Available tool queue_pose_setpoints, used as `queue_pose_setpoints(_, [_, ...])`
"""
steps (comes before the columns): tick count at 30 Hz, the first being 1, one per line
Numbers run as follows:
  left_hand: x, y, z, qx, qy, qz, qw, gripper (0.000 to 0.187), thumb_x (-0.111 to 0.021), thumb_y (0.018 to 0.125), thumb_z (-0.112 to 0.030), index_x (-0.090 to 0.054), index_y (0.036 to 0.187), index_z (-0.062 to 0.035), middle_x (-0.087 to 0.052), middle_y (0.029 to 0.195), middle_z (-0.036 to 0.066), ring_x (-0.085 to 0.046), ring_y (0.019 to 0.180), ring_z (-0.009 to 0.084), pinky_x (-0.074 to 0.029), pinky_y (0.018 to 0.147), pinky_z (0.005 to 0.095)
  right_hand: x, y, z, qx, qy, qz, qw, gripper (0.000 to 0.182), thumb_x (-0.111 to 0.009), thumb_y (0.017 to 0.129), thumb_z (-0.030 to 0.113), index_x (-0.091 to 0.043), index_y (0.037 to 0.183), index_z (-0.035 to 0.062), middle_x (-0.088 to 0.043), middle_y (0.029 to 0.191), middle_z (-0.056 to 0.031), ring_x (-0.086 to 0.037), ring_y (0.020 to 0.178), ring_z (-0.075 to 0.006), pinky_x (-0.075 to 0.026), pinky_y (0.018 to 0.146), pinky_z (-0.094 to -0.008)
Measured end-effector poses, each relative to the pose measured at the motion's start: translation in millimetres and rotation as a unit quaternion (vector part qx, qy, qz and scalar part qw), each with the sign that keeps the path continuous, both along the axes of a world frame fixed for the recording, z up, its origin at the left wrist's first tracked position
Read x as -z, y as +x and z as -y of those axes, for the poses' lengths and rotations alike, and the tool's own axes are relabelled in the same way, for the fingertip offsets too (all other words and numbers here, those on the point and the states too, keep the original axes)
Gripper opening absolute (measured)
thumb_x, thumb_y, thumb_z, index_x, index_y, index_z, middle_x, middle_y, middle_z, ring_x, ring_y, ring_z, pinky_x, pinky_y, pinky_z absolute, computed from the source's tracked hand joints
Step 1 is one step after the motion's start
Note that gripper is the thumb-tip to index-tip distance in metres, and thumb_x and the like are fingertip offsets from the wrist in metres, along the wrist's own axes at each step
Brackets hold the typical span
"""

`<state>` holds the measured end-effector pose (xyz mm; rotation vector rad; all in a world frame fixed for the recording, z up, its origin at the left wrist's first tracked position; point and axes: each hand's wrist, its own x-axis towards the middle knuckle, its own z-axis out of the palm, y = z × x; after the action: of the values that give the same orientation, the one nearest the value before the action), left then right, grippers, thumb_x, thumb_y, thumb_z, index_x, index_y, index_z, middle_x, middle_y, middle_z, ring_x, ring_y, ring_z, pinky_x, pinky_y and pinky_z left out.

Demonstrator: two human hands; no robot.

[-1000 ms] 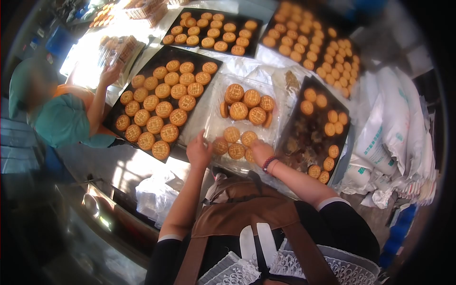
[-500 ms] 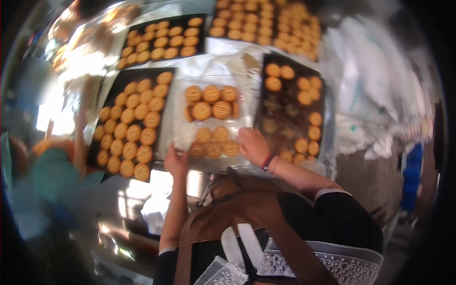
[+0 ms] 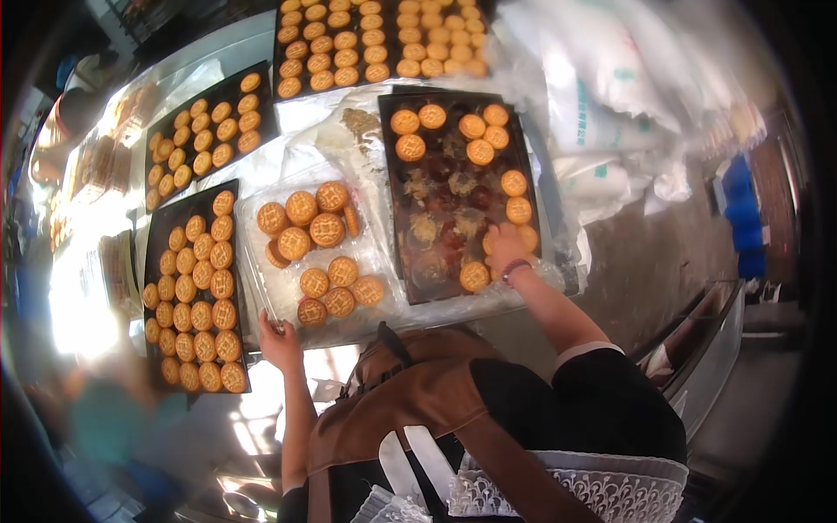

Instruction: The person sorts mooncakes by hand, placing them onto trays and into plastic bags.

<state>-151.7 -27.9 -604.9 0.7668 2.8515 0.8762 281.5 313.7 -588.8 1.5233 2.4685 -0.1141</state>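
My right hand (image 3: 508, 253) is over the dark baking tray (image 3: 453, 187) on the right, its fingers curled down around a round golden mooncake that they mostly cover. Other mooncakes (image 3: 519, 210) lie along that tray's right side, and brown residue marks its middle. At the near left corner of a clear plastic tray (image 3: 261, 292) is my left hand (image 3: 281, 343), fingers apart, with nothing visible between them. Two groups of mooncakes (image 3: 327, 230) sit in the plastic tray, some tilted on edge at the sides of the far group.
Left of the plastic tray stands a black baking tray (image 3: 157, 253) full of mooncakes. More loaded trays (image 3: 209, 109) line the back. White plastic sacks (image 3: 602, 113) are heaped at the right, near blue objects (image 3: 744, 213). A blurred person in green (image 3: 109, 418) is at the left.
My right hand has gone from the plastic tray's near right side to the right baking tray's mooncakes. My left hand stays by the plastic tray's corner. The view has shifted and turned.
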Motion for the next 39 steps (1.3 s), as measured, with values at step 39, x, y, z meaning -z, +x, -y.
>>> queue_pose_setpoints(39, [-3,-3,2,-0.023,0.037,-0.028,0.999,0.049,-0.074,0.081,-0.017,-0.066,0.128,-0.0125,-0.070,0.091,0.015,-0.069,0.084,0.0356,-0.055,0.077,0.0468,-101,-243,81,-0.330,-0.195,-0.344,0.857,0.073,-0.086,0.058,0.008,-0.055,0.124,0.0048,-0.052,0.123,-0.0186,-0.052,0.123,-0.0387,-0.045,0.108,-0.0444])
